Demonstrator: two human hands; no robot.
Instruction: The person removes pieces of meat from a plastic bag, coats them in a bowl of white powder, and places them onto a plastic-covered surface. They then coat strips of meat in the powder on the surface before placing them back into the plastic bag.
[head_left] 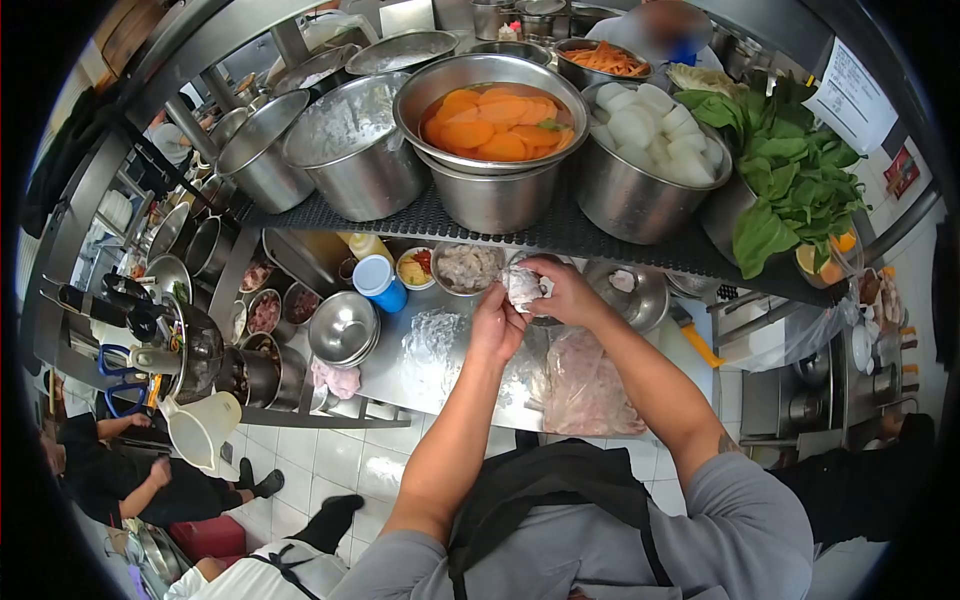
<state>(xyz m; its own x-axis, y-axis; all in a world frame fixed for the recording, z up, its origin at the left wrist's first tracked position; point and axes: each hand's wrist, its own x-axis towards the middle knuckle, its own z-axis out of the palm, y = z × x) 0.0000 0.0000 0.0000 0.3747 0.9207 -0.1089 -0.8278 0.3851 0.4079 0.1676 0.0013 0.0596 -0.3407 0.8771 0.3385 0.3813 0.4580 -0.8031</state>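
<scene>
Head view shows two bare hands meeting above the tabletop, and both are at work on one white-coated piece. The left hand is partly closed: its fingers are bent, and the fingertips touch the piece from the left and from below. The right hand is curled over from the other side, its fingers bent around the upper and right part of the piece, so it is gripped between the two hands. What exactly the piece is, I cannot tell under its white coating. It is held up in front of a bowl of pale food, while to the right stands a wide metal bowl with a small white lump inside. Below the hands, white powder is spread on the metal surface, and near the right forearm lies a clear plastic bag of pale pink contents. Farther left are stacked metal bowls and, just beside them, a blue container with a white lid.
</scene>
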